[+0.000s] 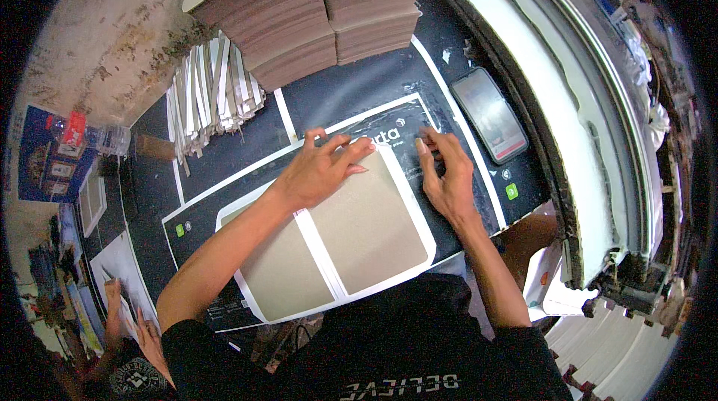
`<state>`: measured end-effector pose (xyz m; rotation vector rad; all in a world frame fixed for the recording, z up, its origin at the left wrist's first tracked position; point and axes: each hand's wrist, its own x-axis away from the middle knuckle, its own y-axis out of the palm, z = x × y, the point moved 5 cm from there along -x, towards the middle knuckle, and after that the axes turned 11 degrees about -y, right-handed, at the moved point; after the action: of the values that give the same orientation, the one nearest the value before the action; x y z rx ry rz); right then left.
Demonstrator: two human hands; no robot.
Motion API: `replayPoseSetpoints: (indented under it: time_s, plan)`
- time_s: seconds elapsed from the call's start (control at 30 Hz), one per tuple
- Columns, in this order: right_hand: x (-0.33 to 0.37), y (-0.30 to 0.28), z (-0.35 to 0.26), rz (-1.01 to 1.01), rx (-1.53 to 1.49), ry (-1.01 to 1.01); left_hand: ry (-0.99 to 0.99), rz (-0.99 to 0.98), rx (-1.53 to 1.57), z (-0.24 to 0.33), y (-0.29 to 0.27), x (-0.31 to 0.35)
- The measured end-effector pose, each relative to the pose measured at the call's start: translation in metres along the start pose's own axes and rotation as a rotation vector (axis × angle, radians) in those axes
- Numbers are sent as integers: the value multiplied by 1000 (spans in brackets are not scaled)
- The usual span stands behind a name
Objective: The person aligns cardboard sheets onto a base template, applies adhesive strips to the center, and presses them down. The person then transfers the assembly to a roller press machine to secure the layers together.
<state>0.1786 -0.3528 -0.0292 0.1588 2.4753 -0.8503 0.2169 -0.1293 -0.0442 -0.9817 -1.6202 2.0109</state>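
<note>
A white-bordered cover [374,233] lies before me, with two grey-brown board panels and a narrow white strip between them. My left hand [318,169] rests over its far edge, fingers spread and mostly flat, index finger by the far right corner. Some of that edge is hidden under the hand. Just right of the cover, my right hand [449,180] hovers near the black printed sheet [464,214], its fingers bent and apart from the thumb. Nothing shows between them.
Tall stacks of grey-brown boards [292,27] stand at the back. Left of them lies a pile of white strips [217,94]. A phone [490,113] lies at right, beside a long white machine edge [553,102]. Another person's hands [146,334] work at lower left.
</note>
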Motion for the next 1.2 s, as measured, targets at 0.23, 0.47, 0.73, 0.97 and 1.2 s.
replayPoseSetpoints:
  time_s: [0.23, 0.47, 0.73, 0.97, 1.2]
  plan:
    - [-15, 25, -43, -341, 127, -297, -195, 70, 141, 10, -14, 16]
    - [-10, 43, -47, -532, 315, -384, -576, -52, 386, 37, -41, 54]
    - [-8, 50, -49, -500, 284, -322, -568, -98, 258, 56, -39, 70]
    - [-3, 52, -59, -378, 258, -295, -580, -74, 220, 68, -30, 78]
    - [5, 57, -66, -452, 358, -243, -631, -27, 505, 62, -35, 79]
